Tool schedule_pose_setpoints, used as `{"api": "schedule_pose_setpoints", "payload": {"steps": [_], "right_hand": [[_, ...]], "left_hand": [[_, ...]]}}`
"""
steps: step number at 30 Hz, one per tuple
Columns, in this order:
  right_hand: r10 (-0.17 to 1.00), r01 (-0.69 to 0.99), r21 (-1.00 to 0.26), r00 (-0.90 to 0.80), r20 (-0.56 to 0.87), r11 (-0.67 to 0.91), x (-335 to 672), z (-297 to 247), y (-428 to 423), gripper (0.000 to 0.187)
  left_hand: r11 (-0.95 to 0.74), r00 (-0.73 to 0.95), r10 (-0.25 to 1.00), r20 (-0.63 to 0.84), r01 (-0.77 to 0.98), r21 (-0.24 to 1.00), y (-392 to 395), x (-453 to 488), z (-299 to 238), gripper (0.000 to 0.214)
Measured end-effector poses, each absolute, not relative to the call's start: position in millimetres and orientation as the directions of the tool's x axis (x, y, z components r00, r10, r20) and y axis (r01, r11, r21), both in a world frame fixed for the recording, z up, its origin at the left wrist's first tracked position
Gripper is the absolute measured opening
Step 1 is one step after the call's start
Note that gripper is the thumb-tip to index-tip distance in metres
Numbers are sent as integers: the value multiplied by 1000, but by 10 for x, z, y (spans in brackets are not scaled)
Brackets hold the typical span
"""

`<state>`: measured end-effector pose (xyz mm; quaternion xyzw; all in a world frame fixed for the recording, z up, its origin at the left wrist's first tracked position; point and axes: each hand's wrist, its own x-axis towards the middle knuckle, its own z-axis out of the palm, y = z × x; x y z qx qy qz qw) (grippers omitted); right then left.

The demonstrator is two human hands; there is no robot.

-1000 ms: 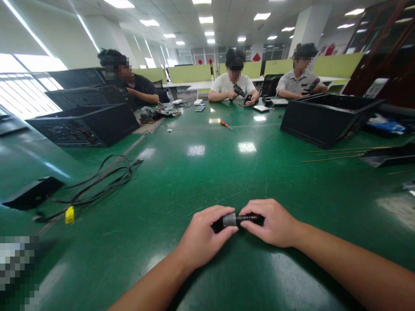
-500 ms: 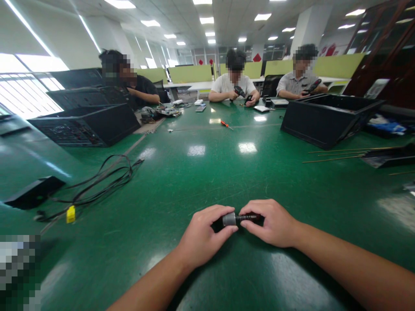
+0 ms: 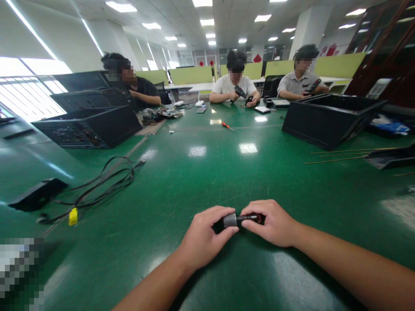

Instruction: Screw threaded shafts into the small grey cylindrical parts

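Observation:
My left hand (image 3: 202, 233) closes thumb and fingers around a grey metal cylinder (image 3: 230, 220) with a dark rear end. A thin shaft wound with a coil spring (image 3: 247, 217) comes out of its right side. The thumb and fingers of my right hand (image 3: 277, 224) are closed about this spring shaft, and a reddish-brown end shows inside that hand. Cylinder and shaft lie in one line, held level just over the green table (image 3: 181, 181). Whether the two parts are joined, I cannot tell.
Black computer cases stand at left (image 3: 87, 125) and right (image 3: 330, 119). A black cable (image 3: 106, 185) with a yellow tag (image 3: 73, 217) lies left. Farther back is an orange screwdriver (image 3: 226, 125). Thin rods (image 3: 337, 160) lie right. Three people sit across; the middle person (image 3: 235, 82) holds a drill.
The view has shifted slightly, so the surroundings sit a little lower and to the right. Both hands keep their grip; a bit more of the reddish-brown end shows in my right hand.

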<state>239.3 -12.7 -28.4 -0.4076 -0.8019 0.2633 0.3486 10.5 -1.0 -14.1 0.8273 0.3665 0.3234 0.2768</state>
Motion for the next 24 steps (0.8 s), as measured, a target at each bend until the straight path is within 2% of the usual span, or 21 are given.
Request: {"api": "schedule_pose_setpoints", "payload": {"steps": [24], "right_hand": [[829,483,-686,-438,349,544,2410,-257,-162,12]], "left_hand": [[-589,532,776,338,421,690,-3,99,-106,27]]}}
